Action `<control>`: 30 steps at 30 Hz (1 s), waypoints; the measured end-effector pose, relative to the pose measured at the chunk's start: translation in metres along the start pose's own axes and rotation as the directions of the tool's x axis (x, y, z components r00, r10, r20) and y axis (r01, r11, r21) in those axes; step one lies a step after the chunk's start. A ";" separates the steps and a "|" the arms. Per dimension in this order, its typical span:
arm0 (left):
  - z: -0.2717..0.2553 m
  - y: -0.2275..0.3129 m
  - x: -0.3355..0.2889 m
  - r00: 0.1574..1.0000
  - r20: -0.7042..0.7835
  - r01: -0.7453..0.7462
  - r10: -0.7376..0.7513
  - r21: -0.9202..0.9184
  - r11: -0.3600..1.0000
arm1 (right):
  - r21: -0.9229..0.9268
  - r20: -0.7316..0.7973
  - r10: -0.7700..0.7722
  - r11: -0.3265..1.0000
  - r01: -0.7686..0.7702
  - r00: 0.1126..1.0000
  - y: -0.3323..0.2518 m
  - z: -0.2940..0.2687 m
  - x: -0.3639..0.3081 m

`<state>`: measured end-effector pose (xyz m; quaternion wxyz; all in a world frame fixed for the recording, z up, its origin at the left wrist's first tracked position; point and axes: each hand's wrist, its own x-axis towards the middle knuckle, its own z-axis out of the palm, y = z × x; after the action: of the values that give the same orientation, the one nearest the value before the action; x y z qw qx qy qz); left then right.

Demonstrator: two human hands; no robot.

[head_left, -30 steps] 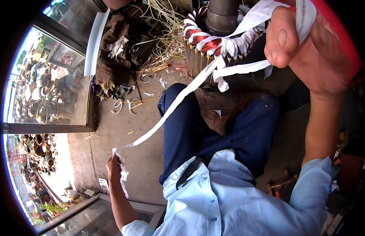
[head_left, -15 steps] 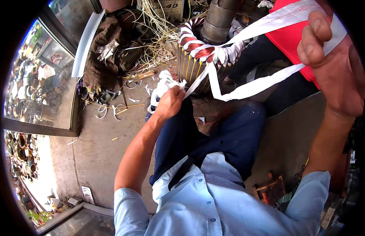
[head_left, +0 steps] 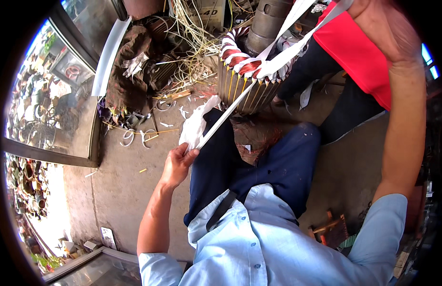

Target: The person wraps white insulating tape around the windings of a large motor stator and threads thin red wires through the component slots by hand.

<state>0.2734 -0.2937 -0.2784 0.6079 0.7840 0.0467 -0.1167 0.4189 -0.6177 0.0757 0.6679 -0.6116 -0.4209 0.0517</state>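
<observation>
Wound stator (head_left: 261,97): standing upright at upper centre, its ring of copper windings (head_left: 250,67) facing up, seemingly so both hands are reaching it from just beyond the knees (head_left: 304,138).
Dark metal cylinder (head_left: 266,31): rising at the top of the frame, crowding the ring's opening.
Right hand (head_left: 388,31): sitting high at upper right; its fingers are running out at the frame edge, so their grip cannot be told. Two tape runs are rising toward it.
Left hand (head_left: 178,167): closing its fingers on tape, left of centre, apparently holding the lower strand taut.
White tape (head_left: 288,55): passing at the ring's near rim and stretching to both sides; a loose bunch (head_left: 195,127) is gathering just above the left fingers, likely as spare length.
Floor (head_left: 130,195): lying open at lower left, giving the left arm room.
Glazed frame (head_left: 54,156): bounding the far left.
Co-worker in red (head_left: 357,52): narrowing the space right of the stator.
Pale wire tangle (head_left: 206,47): hemming the stator's left edge.
</observation>
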 end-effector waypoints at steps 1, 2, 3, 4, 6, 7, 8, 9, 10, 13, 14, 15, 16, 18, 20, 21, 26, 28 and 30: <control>-0.007 -0.011 -0.010 1.000 -0.008 0.023 -0.023 -0.044 0.999 | -0.022 -0.014 0.036 0.999 -0.036 0.999 0.002 0.000 0.004; -0.012 -0.017 -0.020 0.998 -0.012 0.062 -0.063 -0.081 0.995 | 0.018 -0.010 0.130 0.991 -0.129 0.992 0.004 -0.010 0.010; -0.010 -0.022 -0.026 0.998 -0.012 0.063 -0.065 -0.092 0.994 | 0.040 -0.099 0.154 0.988 -0.151 0.983 0.006 -0.015 0.006; -0.009 -0.035 -0.028 0.997 0.002 0.077 -0.077 -0.087 0.993 | 0.068 -0.120 0.181 0.982 -0.174 0.976 0.007 -0.025 0.001; -0.044 -0.061 -0.069 0.972 -0.132 0.181 -0.193 -0.101 0.978 | 0.216 -0.113 0.216 0.958 -0.188 0.970 0.047 -0.019 0.018; -0.048 -0.075 -0.077 0.967 -0.135 0.204 -0.218 -0.109 0.973 | 0.197 -0.095 0.219 0.960 -0.197 0.971 0.053 -0.025 0.017; -0.052 -0.085 -0.086 0.958 -0.145 0.233 -0.248 -0.114 0.966 | 0.187 -0.074 0.222 0.961 -0.205 0.972 0.064 -0.030 0.016; -0.057 -0.092 -0.095 0.947 -0.168 0.257 -0.274 -0.117 0.959 | 0.134 -0.117 0.227 0.968 -0.211 0.967 0.068 -0.025 0.016; -0.061 -0.097 -0.103 0.934 -0.190 0.282 -0.301 -0.119 0.952 | 0.166 -0.032 0.228 0.961 -0.220 0.973 0.077 -0.029 0.016; -0.080 -0.133 -0.131 0.891 -0.259 0.353 -0.372 -0.120 0.928 | 0.016 -0.053 0.310 0.951 -0.310 0.949 0.102 -0.024 0.014; -0.086 -0.150 -0.138 0.878 -0.278 0.372 -0.390 -0.117 0.921 | -0.206 -0.056 0.262 0.941 -0.268 0.963 0.117 -0.034 0.013; -0.092 -0.163 -0.147 0.853 -0.295 0.418 -0.430 -0.107 0.902 | -0.346 -0.084 0.272 0.894 -0.285 0.958 0.123 -0.032 0.011; -0.097 -0.176 -0.155 0.830 -0.306 0.461 -0.466 -0.096 0.882 | -0.481 -0.121 0.279 0.823 -0.302 0.953 0.126 -0.031 0.007; -0.104 -0.192 -0.169 0.778 -0.328 0.543 -0.536 -0.076 0.836 | -0.689 -0.125 0.182 0.692 -0.217 0.975 0.149 -0.036 0.006; -0.110 -0.204 -0.185 0.715 -0.355 0.623 -0.602 -0.069 0.779 | -0.933 -0.115 -0.017 0.346 -0.101 0.993 0.153 -0.030 0.002; -0.111 -0.216 -0.191 0.703 -0.363 0.634 -0.611 -0.069 0.770 | -0.970 -0.054 -0.072 0.242 -0.036 0.996 0.156 -0.036 0.003; -0.109 -0.237 -0.201 0.659 -0.308 0.682 -0.686 -0.139 0.718 | -0.991 -0.075 -0.047 -0.111 -0.080 0.996 0.112 -0.024 0.006; -0.109 -0.239 -0.199 0.667 -0.299 0.677 -0.682 -0.139 0.723 | -0.928 -0.322 0.155 -0.248 -0.279 0.934 0.099 -0.009 0.012; -0.109 -0.239 -0.193 0.676 -0.300 0.667 -0.673 -0.140 0.732 | -0.889 -0.424 0.314 -0.322 -0.325 0.849 0.088 -0.003 0.022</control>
<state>0.0488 -0.1139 -0.4321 0.5133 0.7143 0.4329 -0.1972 0.4742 -0.5858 0.0107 -0.0921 -0.9829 -0.1142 -0.1110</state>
